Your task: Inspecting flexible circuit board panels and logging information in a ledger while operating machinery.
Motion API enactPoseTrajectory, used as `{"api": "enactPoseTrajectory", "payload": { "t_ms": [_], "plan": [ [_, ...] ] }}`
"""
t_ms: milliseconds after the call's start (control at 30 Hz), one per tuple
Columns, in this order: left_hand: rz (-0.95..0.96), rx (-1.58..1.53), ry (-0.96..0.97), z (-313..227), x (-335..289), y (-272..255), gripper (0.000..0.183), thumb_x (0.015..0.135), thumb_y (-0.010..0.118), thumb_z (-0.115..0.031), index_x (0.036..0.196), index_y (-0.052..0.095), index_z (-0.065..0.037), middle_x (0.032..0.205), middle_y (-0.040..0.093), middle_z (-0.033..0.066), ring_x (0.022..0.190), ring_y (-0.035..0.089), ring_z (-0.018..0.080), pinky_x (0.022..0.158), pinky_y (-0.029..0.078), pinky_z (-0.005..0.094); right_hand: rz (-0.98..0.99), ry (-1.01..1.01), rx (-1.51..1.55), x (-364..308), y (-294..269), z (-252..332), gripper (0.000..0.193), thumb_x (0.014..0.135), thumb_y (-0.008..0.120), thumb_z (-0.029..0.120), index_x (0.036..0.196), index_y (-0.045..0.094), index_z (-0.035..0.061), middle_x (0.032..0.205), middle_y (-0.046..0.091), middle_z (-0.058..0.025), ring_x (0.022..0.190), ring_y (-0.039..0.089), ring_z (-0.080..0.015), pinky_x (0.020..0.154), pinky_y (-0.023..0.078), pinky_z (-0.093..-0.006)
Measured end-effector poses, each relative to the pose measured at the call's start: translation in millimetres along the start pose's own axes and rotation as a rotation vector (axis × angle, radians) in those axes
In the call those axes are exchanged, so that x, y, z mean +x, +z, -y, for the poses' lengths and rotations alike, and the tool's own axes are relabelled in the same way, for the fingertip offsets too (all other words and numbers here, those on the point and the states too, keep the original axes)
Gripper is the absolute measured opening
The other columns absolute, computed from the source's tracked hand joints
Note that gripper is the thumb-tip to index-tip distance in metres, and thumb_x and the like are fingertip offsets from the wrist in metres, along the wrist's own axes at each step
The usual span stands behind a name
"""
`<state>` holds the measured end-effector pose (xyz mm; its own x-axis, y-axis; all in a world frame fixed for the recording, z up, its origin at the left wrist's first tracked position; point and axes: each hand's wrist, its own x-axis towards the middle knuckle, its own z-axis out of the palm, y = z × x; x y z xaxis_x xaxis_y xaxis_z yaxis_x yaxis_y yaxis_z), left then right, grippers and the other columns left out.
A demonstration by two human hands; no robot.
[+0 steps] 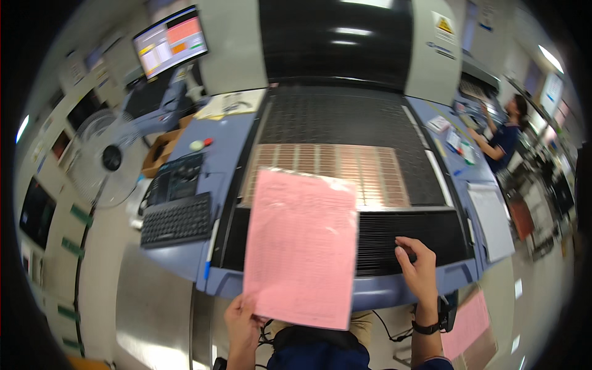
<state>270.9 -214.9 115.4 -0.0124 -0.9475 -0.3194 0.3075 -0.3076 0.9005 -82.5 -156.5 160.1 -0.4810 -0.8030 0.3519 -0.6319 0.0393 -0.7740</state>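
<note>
Paper form [300, 253], pink and covered in clear glossy plastic, hangs tilted in front of us, held up by our left hand [242, 324], which pinches its lower left corner with the thumb across the front and the other fingers mostly hidden behind. Our right hand [420, 268] has hold of nothing that we can see; its fingers are partly open and loosely curled, over the black ribbed strip [376, 243] at the machine's front edge, though we cannot tell whether they touch it. A dark wristband [425, 328] circles our right wrist. Behind the form, and partly covered by it, we see a copper-coloured panel [376, 172] with a grid of rectangles, lying flat on the dark machine bed [333, 117]. To our left are a black keyboard [176, 219], a blue-ended pen [207, 268], a small red round object [208, 142], a lit monitor [171, 43] and a pedestal fan [111, 157]. To our right we find a stack of white paper [492, 219] on the machine's ledge, a second pink sheet [467, 327] lower down, and, farther off, a co-worker [504, 139] reaching toward another machine.
</note>
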Motion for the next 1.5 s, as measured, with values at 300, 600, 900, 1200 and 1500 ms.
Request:
{"api": "enactPoseTrajectory", "payload": {
  "t_ms": [300,600,900,1200,1500],
  "plan": [
    [0.11,-0.117,-0.049,17.6,4.4,8.6,0.026,0.098,0.061,-0.018,0.11,0.064,0.005,0.071,0.066,0.0084,0.052,0.06,0.0134,0.045,0.044,0.0222,0.047,0.118,0.042,-37.9,-15.2,-10.9,0.024,0.088,0.066,0.009,0.109,0.068,-0.0038,0.097,0.072,-0.0153,0.085,0.07,-0.0213,0.078,0.054,-0.0307],
    [0.069,-0.122,0.032,4.6,-2.7,0.3,0.024,0.099,0.059,-0.014,0.11,0.062,0.006,0.075,0.066,0.0087,0.054,0.059,0.0127,0.047,0.046,0.0234,0.077,0.162,0.106,-43.5,-0.9,-7.1,0.022,0.088,0.065,0.007,0.107,0.069,-0.0035,0.096,0.072,-0.0158,0.086,0.07,-0.0218,0.078,0.054,-0.031],
    [0.175,0.629,0.12,7.5,12.7,-17.7,0.042,0.097,0.062,-0.021,0.128,0.055,0.006,0.085,0.071,0.0138,0.062,0.069,0.0197,0.054,0.052,0.0294,0.195,-0.064,0.085,-30.9,28.0,29.5,0.02,0.088,0.066,0.006,0.105,0.069,-0.0034,0.094,0.072,-0.0157,0.084,0.07,-0.0234,0.076,0.053,-0.0306],
    [-0.284,1.809,0.57,-42.2,108.7,-84.4,0.03,0.093,0.062,-0.031,0.1,0.059,-0.001,0.092,0.064,0.0175,0.082,0.062,0.0374,0.072,0.051,0.0486,0.343,-0.261,-0.025,-20.0,33.3,49.2,0.023,0.088,0.067,0.012,0.109,0.069,0.0044,0.095,0.069,-0.0157,0.087,0.066,-0.0321,0.077,0.053,-0.0385],
    [0.62,1.178,0.846,-61.8,37.8,79.6,0.017,0.091,0.061,-0.017,0.09,0.062,0.0,0.082,0.064,0.0167,0.073,0.062,0.0373,0.066,0.049,0.044,0.222,-0.537,-0.113,22.8,69.5,52.2,0.039,0.085,0.069,0.015,0.123,0.062,0.0052,0.091,0.065,-0.0102,0.078,0.064,-0.0279,0.071,0.054,-0.0364]
  ]
}}
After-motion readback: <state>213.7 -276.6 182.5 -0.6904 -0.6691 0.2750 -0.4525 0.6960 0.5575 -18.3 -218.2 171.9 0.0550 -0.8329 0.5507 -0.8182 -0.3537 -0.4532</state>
